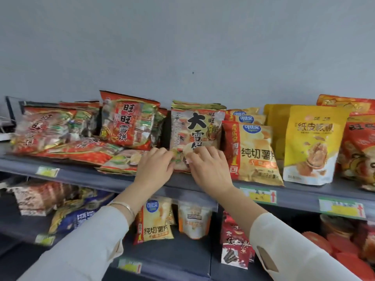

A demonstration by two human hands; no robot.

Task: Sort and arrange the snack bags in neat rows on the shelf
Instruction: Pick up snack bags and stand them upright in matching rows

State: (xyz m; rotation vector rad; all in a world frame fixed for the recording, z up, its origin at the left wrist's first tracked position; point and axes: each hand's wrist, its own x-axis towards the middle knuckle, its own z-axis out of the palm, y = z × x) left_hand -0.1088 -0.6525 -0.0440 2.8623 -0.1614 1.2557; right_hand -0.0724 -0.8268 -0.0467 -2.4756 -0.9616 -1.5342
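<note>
Wall (182,47), plain and grey, fills the upper half behind the shelving. Below it the top shelf (91,178) runs from left to right, and a lower shelf (172,254) under it carries more bags, some upright and some tipped over. At the left end of the top shelf a heap of red bags (60,138) lies flat and overlapping, reaching out to the front edge. At the right end a large red bag (359,145) stands partly cut off by the frame, and just beside it stands a yellow pouch (312,145). Next toward the middle is a row of yellow chip bags (253,151), one behind another, the front one near the front edge. An upright red bag (129,124) leans against the back, right of the heap. Between it and the chip bags stands a beige bag (194,130), upright in the middle of the shelf. The left hand (156,167) grips its lower left corner with curled fingers, and the right hand (209,169) holds its lower right part, fingers bent over the front. Both arms wear pale sleeves (81,246). Price labels (257,194) sit along the front edge, and a thin bracelet (125,207) circles the left wrist.
</note>
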